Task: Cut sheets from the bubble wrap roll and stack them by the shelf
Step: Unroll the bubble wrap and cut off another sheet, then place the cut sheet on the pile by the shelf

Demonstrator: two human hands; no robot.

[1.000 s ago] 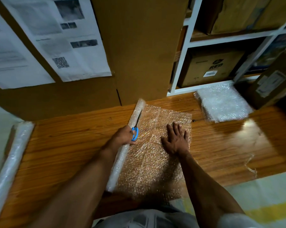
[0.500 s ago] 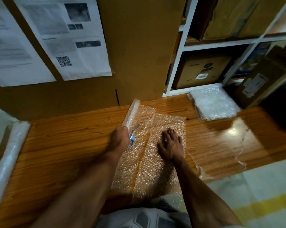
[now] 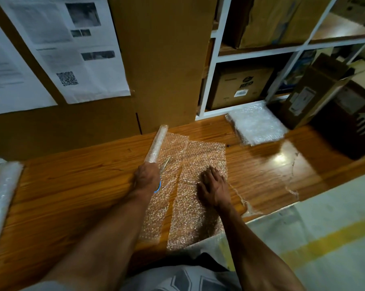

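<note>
Spanning most of the view, a wooden worktop (image 3: 72, 185) carries everything the person is working on. Behind it stands a wall of brown cardboard (image 3: 160, 59) with printed paper sheets (image 3: 72, 49) taped to it, and to the right of that a white shelf (image 3: 259, 53) packed with cardboard boxes (image 3: 240, 85). A wrapped roll (image 3: 0, 202) lies along the far left edge of the worktop.

At the centre lies the unrolled bubble wrap, already split by a cut line into two strips: a narrower piece (image 3: 162, 198) still joined to the bubble wrap roll (image 3: 157, 145), and a wider cut sheet (image 3: 198, 196) just to its right, with a thin gap of bare wood between them. The roll rests at an angle, its far end pointing toward the cardboard wall. A stack of cut sheets (image 3: 257, 127) sits on the worktop right in front of the shelf, well apart from the piece being cut.

The left hand (image 3: 146, 177) is closed in a grip around blue-handled scissors (image 3: 161, 175), only part of the handle and the blurred blades showing past the knuckles, beside the near end of the roll. The right hand (image 3: 213, 187) lies flat, fingers spread, pressing down on the cut sheet and holding nothing.
</note>
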